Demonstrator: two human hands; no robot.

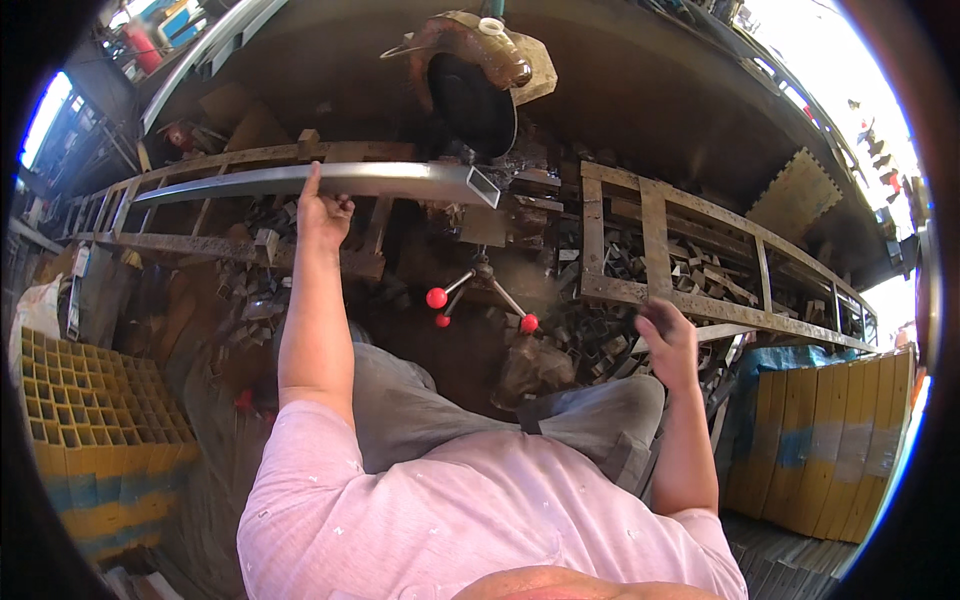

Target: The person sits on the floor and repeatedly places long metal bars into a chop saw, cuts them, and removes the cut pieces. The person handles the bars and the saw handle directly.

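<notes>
My left hand (322, 212) grips a long grey square steel tube (330, 181) that lies across a rusty metal frame, its open cut end (482, 187) just under the cut-off saw's dark blade (472, 102). The index finger points up along the tube's side. My right hand (668, 340) hovers low on the right with fingers curled, blurred, close to the edge of the right metal frame (650, 292). Nothing shows in it. I am seated, with grey trousers and a pink shirt.
A vise handle with three red knobs (437, 298) sticks out below the saw. Short cut tube offcuts (600, 330) litter the ground. Stacked yellow square tubes (85, 420) stand at the left, and yellow-and-blue bundles (820, 450) at the right.
</notes>
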